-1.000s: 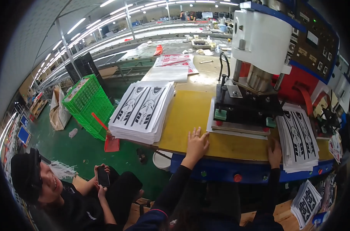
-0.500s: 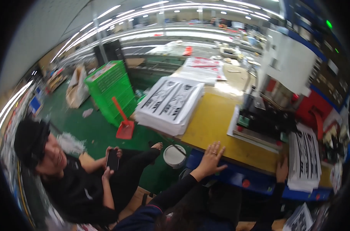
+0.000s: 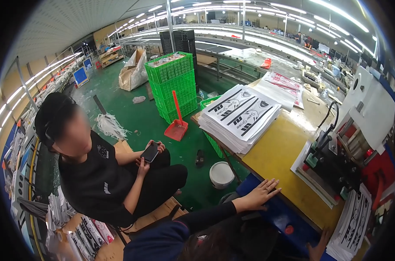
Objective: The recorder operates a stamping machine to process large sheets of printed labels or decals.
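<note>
My left hand [image 3: 257, 195] rests on the front edge of the yellow-topped table [image 3: 289, 167], its fingers stretched out and holding nothing. A ring shows on one finger. Low at the table's front edge, my right hand [image 3: 320, 247] lies beside a stack of printed sheets [image 3: 350, 226]; it is partly cut off, with fingers extended and no object seen in it. A taller stack of white sheets with black print [image 3: 243, 115] sits at the table's far left. Between the two stacks stands a press machine [image 3: 332, 161] with pale sheets under its black head.
At left a seated person [image 3: 99, 174] holds a phone [image 3: 150, 152]. Green crates [image 3: 173, 89], a red dustpan [image 3: 176, 129] and a white bucket [image 3: 222, 175] stand on the green floor. Red-printed sheets [image 3: 284, 87] lie at the table's back; more printed strips [image 3: 86, 237] lie lower left.
The view has turned left, so the table, machine and stacks appear farther right and the seated person shows more fully. Both my hands still lie at the table's front edge.
</note>
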`<state>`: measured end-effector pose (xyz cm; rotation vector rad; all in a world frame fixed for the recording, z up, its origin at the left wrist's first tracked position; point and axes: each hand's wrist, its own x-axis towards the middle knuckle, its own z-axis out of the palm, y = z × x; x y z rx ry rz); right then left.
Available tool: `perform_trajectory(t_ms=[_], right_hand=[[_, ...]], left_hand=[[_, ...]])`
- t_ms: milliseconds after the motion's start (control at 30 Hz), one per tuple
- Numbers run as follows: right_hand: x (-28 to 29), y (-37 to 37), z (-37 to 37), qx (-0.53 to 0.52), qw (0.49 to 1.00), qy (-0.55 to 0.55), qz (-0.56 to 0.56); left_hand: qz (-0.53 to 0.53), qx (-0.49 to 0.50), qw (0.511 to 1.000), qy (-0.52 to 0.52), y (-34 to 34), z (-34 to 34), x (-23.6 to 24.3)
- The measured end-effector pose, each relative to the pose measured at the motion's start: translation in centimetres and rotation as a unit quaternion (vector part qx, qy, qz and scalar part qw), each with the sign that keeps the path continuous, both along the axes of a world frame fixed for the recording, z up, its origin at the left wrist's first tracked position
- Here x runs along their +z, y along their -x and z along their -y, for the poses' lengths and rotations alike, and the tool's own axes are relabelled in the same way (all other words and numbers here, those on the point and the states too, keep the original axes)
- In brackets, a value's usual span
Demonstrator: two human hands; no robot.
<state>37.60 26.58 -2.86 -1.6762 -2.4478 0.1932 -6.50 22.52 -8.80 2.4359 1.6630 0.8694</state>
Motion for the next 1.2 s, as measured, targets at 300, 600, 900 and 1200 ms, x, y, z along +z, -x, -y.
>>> perform_trajectory(t_ms=[300, 600, 900, 1200], right_hand=[[-0.4, -0.3, -0.1, -0.009, 0.995, 0.016, 0.102], [1.3, 1.8, 0.7, -0.049, 0.985, 0.005, 0.165], [-1.1, 1.1, 1.2, -0.06, 0.996, -0.036, 0.057], [-3.0, -1.4, 0.4, -0.021, 0.999, -0.046, 0.019]], left_hand=[[-0.03, 0.028, 0.999, 0.031, -0.7, -0.1, 1.0], [-0.036, 0.084, 0.996, -0.006, -2.1, -0.7, -0.7], [-0.047, 0.104, 0.993, -0.042, -2.2, -0.2, -1.0], [-0.042, 0.023, 0.999, -0.014, -0.6, 0.1, 1.3]])
